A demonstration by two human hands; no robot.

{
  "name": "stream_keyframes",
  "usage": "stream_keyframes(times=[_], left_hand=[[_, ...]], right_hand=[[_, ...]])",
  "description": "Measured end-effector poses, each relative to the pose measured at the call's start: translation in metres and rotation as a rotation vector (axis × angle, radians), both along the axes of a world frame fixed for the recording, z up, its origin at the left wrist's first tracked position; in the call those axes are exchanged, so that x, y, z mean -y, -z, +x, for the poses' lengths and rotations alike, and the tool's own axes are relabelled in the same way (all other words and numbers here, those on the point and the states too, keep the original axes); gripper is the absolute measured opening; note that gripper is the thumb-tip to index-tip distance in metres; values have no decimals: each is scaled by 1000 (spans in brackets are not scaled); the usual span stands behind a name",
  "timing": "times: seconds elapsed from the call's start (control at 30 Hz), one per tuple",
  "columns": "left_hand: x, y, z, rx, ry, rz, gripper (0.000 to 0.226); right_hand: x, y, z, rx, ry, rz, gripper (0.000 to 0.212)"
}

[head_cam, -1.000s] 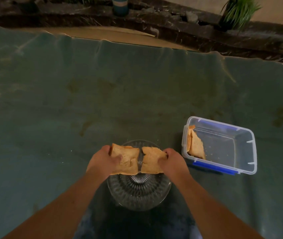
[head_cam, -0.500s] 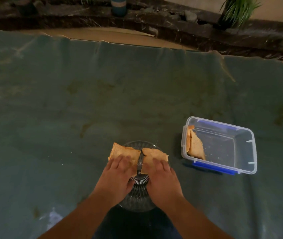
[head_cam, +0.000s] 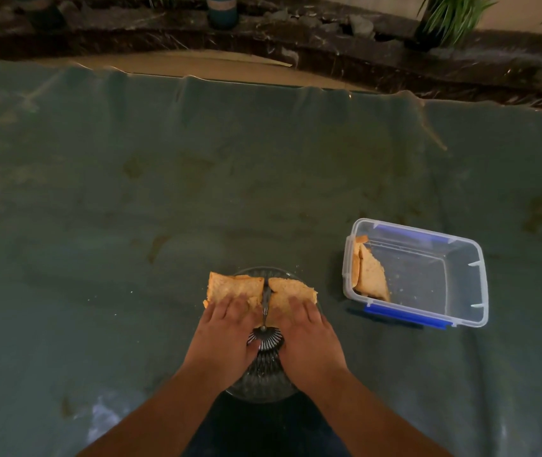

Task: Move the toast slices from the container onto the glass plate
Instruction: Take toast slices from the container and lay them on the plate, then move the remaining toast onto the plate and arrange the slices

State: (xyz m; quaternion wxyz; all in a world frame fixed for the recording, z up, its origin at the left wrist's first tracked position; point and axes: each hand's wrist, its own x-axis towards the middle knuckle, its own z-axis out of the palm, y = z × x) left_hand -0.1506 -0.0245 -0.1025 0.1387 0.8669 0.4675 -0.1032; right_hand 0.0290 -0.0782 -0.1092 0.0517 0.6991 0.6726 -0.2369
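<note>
Two toast slices lie side by side on the far half of the ribbed glass plate [head_cam: 264, 389]. My left hand [head_cam: 226, 338] rests flat on the left slice [head_cam: 233, 286], fingers spread over its near edge. My right hand [head_cam: 309, 341] lies the same way on the right slice [head_cam: 292, 290]. Neither hand curls around its slice. To the right stands the clear plastic container [head_cam: 479, 285] with blue clips, lid off. More toast [head_cam: 370, 275] leans against its left wall.
Everything sits on a green cloth [head_cam: 164, 192] whose wrinkled far edge ends at a tan floor strip. Beyond that runs a dark stone ledge [head_cam: 329, 37] with a blue pot [head_cam: 221, 9] and leafy plants [head_cam: 451, 14]. Crumbs dot the cloth near the plate.
A second ago my hands gripped the two slices from the sides above the plate. They have since lowered them onto it and shifted to lie flat on top.
</note>
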Motion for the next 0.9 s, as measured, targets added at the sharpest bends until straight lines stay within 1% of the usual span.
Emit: stream_keyframes(times=[0.1,0.13,0.2,0.27,0.33,0.37,0.4,0.43,0.5,0.57,0.63,0.67,0.7,0.73,0.77,0.8,0.9], left_hand=[[1,-3,2,-12,-6,-28,58],[0,-5,3,-10,-3,-26,57],[-2,-12,6,21,13,0,49],[-6,-19,11,81,19,34,35],[-12,-27,20,154,-11,24,29],[-15,-30,25,200,-43,1,27],[-18,-33,32,245,-78,-26,25],[-21,-36,40,287,-109,-49,23],[-26,-41,57,359,-156,-89,21],[-31,-46,75,399,-171,-115,21],[-37,-50,94,416,-179,-139,19],[-39,-52,105,419,-188,-155,20],[-42,-53,115,417,-203,-173,21],[-45,-54,126,408,-221,-195,24],[-49,-55,137,399,-239,-218,27],[-52,-56,147,388,-253,-243,34],[-56,-58,178,339,-249,-282,58]], right_hand=[[-1,-10,0,-20,1,10,59],[-1,-16,2,-28,-2,53,56],[-3,-28,11,-48,28,243,46],[-8,-43,30,-82,161,447,34],[-18,-57,59,-132,400,551,25],[-23,-63,75,-165,537,572,26],[-30,-67,91,-193,658,559,28],[-36,-70,108,-215,750,496,30],[-46,-74,137,-240,830,224,43],[-54,-74,159,-273,765,-37,60],[-60,-73,169,-353,662,-191,75],[-63,-72,172,-356,582,-228,75],[-66,-70,173,-316,456,-235,66],[-69,-66,174,-258,325,-228,52],[-71,-62,175,-225,235,-214,38],[-72,-59,175,-231,203,-212,30],[-75,-54,176,-272,175,-177,26]])
